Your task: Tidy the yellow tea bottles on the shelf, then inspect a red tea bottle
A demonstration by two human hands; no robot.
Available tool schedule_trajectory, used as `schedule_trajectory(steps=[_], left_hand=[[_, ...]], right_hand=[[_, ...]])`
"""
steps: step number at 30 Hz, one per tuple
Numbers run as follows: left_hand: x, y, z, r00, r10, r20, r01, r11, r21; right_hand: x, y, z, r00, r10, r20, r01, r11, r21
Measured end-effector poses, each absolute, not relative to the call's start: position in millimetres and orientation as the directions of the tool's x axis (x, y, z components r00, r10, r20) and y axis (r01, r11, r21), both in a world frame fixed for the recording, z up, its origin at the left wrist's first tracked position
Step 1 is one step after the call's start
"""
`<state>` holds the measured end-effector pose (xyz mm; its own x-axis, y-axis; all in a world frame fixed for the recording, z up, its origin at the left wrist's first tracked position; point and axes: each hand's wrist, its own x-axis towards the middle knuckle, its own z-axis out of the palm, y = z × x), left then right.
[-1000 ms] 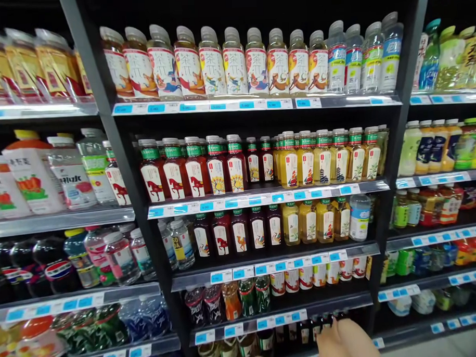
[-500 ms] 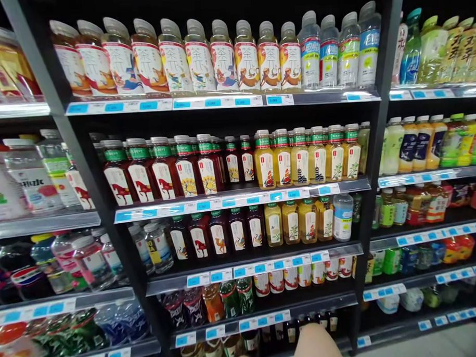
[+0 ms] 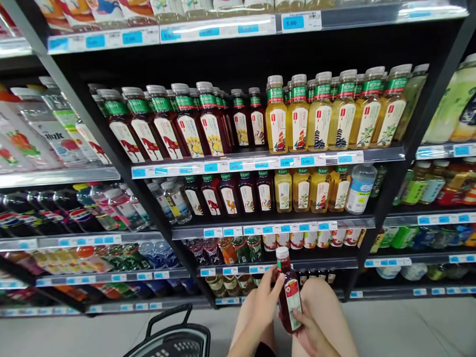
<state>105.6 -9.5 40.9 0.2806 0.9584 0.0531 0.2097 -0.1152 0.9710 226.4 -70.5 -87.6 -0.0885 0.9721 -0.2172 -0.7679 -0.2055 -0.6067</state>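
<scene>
the left hand (image 3: 266,294) is closed around the upper part of a dark red bottle (image 3: 289,288), its thumb lying along the bottle's side below the neck. the right hand (image 3: 309,329) grips the lower part, with its thumb over the label (image 3: 293,300). the bottle is near upright, tilted a little, and has a white cap (image 3: 282,252); it is above and between the person's bare knees (image 3: 324,308), in front of the lower shelves. a basket (image 3: 206,343) stands on the floor (image 3: 118,333) to the left of the knees, its handle (image 3: 149,321) raised. ahead, dark bottles (image 3: 164,126) and yellow bottles (image 3: 321,115) line one shelf, with price tags (image 3: 237,165) along its edge.
</scene>
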Motion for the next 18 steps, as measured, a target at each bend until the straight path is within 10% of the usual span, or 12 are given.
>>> schedule_trajectory(steps=[10,18], left_hand=[[119,-16,23,0.141,0.99,-0.014,0.214,-0.016,0.977],[68,-4,22,0.274,0.961,0.034,-0.238,0.033,0.971]], right_hand=[[223,-73,-60,0.317,0.948,-0.019,-0.496,0.148,-0.856],[234,-70,-60,-0.303,0.936,-0.181,-0.72,-0.349,-0.599]])
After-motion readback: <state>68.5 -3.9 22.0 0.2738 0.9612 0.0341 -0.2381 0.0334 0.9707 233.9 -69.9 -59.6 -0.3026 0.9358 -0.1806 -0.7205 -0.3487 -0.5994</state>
